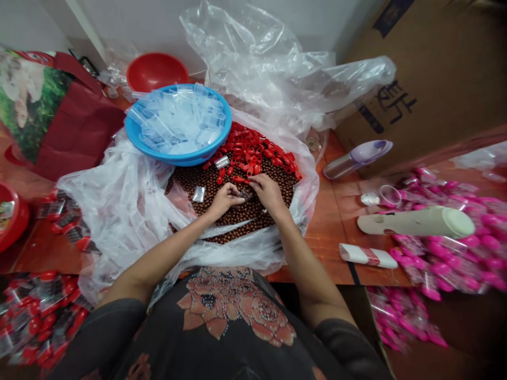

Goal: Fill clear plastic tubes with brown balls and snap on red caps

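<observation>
Both my hands work over a heap of small shiny brown balls (233, 232) in a white plastic sheet (119, 195). My left hand (225, 200) is closed, with thumb and fingers around a small clear plastic container (247, 196) that is partly hidden and hard to see against the balls. Fingertips of my right hand (270, 192) pinch a red cap (240, 180) just above that container. More red caps (253, 148) lie piled on the balls beyond my hands. Two small silvery packets (199, 194) rest on the balls to the left.
A blue basin (186, 158) full of clear plastic containers (178, 116) stands behind. A red bowl (156, 71), crumpled clear plastic (261, 58) and a cardboard box (428, 100) are farther back. On the right are a bottle (415, 221) and pink-capped packs (447, 253); red-capped containers (43, 316) are lower left.
</observation>
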A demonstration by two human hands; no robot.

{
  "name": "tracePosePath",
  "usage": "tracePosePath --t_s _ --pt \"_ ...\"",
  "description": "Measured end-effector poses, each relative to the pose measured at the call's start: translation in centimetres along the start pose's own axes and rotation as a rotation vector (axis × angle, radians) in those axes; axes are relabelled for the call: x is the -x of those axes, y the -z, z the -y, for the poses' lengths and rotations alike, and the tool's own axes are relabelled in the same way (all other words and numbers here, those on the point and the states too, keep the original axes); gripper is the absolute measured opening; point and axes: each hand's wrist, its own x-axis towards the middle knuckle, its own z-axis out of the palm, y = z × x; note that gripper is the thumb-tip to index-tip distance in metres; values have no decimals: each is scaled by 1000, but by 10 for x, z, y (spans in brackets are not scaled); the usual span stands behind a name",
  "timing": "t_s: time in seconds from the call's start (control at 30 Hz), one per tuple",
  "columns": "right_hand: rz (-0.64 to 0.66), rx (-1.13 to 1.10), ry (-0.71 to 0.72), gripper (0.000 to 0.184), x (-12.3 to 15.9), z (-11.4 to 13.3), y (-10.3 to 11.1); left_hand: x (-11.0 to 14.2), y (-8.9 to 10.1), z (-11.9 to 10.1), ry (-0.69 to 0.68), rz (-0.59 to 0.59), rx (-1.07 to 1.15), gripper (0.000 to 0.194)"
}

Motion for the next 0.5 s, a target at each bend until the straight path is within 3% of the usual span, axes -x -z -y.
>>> tracePosePath --t_s 0.13,0.3,0.4,0.5 --pt "74 55 20 23 -1 -1 -9 17 2 -22 75 48 139 50" --pt "78 92 1 19 3 0 -12 39 3 -44 148 -13 204 46" --pt "-1 -47 -73 21 9 4 -12 50 5 -51 191 -43 210 39" --pt "-59 -353 -223 34 20 10 -13 58 7 -52 237 -57 194 31"
